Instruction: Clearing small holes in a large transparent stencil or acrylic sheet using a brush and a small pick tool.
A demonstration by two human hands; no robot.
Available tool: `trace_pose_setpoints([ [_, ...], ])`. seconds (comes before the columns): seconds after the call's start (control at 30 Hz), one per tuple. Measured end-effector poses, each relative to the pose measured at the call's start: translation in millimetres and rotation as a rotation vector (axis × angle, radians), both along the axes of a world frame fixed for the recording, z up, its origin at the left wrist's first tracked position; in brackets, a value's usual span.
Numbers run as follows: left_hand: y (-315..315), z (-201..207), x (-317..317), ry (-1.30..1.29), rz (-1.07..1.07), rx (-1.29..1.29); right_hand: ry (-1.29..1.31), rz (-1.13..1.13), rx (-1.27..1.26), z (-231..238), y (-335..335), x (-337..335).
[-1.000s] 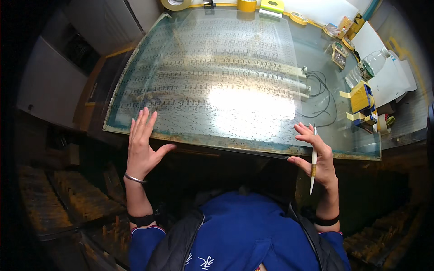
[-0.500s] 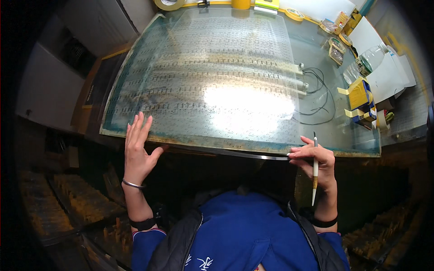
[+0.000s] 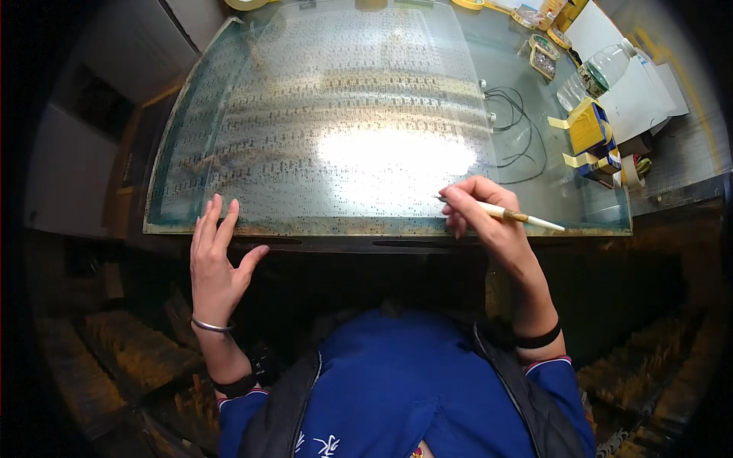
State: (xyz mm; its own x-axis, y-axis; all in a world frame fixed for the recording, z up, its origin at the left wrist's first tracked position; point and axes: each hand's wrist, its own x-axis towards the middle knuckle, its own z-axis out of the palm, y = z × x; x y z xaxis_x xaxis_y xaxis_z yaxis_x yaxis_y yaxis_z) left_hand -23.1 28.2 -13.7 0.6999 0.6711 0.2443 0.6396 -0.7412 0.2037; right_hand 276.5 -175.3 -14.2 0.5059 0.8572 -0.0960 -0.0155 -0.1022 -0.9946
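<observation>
A large translucent sheet (image 3: 282, 145) with rows of small dark marks lies over a glass tabletop (image 3: 561, 202). Strong light glares off or through its lower middle. My left hand (image 3: 216, 248) lies at the glass's near-left edge, fingers stretched and apart, holding nothing. A thin paintbrush (image 3: 496, 210) with a white and brown handle is pinched in my right hand (image 3: 477, 210). Its dark tip points left over the sheet's lower right, with the handle's end slanting out to the right. Whether the tip touches the sheet, I cannot tell.
Dark cables (image 3: 523, 130) curl at the sheet's right. Farther right are a yellow-and-blue tape holder (image 3: 592, 130), a clear plastic bottle (image 3: 603, 72), a small tray (image 3: 543, 59) and white paper (image 3: 649, 95). Tape rolls (image 3: 467, 3) sit along the far edge.
My right hand has risen from the near edge onto the sheet. The brush has turned from upright to slanting, tip to the left. My left hand stays at the edge; the whole view has shifted slightly.
</observation>
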Motion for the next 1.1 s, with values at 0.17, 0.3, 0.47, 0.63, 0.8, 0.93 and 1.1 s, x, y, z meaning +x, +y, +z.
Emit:
trace_pose_setpoints([
  [0.17, -1.2, 1.5, -2.1, 0.011, -0.004, 0.015, -0.265, -0.057, 0.008, -8.9, 5.5, -1.2],
  [0.3, 1.3, -1.8, -2.6, 0.009, -0.019, 0.027, -0.383, -0.076, 0.061, -17.9, 8.1, -1.2],
  [0.47, 1.3, -2.4, -3.0, -0.007, -0.03, 0.027, -0.346, -0.036, 0.03, -18.8, 5.9, 0.6],
  [0.63, 2.2, -3.2, -2.8, -0.005, -0.028, 0.023, -0.36, -0.046, 0.068, -20.6, 5.5, 0.8],
  [0.8, 2.0, -4.3, -2.2, -0.005, -0.028, 0.03, -0.294, -0.052, 0.046, -16.6, 5.8, -0.2],
  [0.93, 1.6, -4.3, -2.2, -0.004, -0.022, 0.03, -0.363, 0.045, 0.044, -17.8, 2.6, 3.7],
  [1.1, 0.7, -2.7, 0.6, -0.009, -0.03, 0.023, -0.393, -0.074, 0.083, -20.6, 6.8, 1.1],
])
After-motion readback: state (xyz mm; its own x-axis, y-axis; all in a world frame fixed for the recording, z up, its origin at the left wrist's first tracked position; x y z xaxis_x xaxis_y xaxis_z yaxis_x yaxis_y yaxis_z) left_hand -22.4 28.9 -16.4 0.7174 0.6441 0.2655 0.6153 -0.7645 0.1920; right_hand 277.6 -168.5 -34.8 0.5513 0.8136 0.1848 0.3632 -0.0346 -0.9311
